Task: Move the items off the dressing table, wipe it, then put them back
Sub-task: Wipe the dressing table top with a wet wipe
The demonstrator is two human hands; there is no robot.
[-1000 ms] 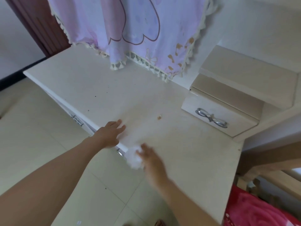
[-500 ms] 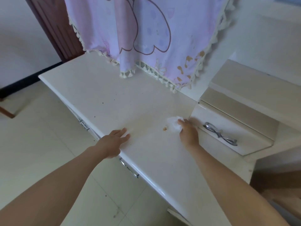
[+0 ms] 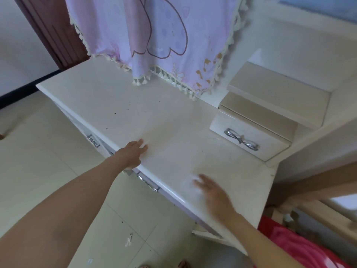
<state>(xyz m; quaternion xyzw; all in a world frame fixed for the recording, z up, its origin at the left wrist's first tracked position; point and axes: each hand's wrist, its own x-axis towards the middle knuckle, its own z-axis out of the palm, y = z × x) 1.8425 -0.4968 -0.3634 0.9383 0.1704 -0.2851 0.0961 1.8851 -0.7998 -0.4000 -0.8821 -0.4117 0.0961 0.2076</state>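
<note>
The cream dressing table top (image 3: 108,105) is bare of items, with a few dark specks at its left. My left hand (image 3: 133,153) lies flat on the front edge and holds nothing. My right hand (image 3: 212,192) is blurred with motion over the near right part of the top. It presses a white tissue (image 3: 189,181) that shows only as a pale smear at the fingertips.
A small drawer unit (image 3: 249,136) with a silver bow handle stands at the back right, a stepped shelf (image 3: 278,91) above it. A lilac fringed cloth (image 3: 164,35) hangs over the back. Red fabric (image 3: 301,246) lies bottom right. Paper scraps (image 3: 128,240) dot the tiled floor.
My right hand swept the tissue from beside the small drawer back toward the front edge. The brown spot seen earlier no longer shows. My left hand stayed on the edge.
</note>
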